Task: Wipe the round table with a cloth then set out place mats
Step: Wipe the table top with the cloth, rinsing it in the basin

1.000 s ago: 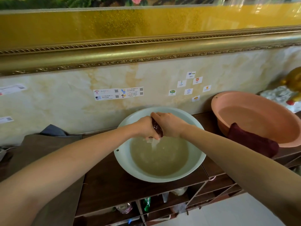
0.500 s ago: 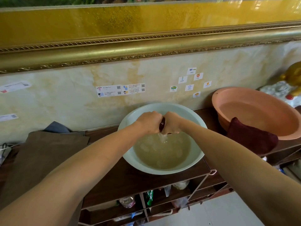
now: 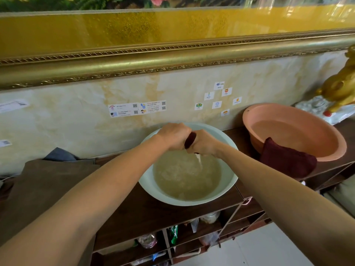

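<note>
Over the pale green round plastic basin (image 3: 228,187) of cloudy water, left hand (image 3: 173,136) and right hand (image 3: 204,143) grip a twisted dark maroon cloth (image 3: 190,140), fingers curled tight around it; water streams down. Right of it, a second maroon cloth (image 3: 286,160) drapes over the salmon-pink plastic basin (image 3: 326,150) on the dark wooden shelf top (image 3: 146,214).
</note>
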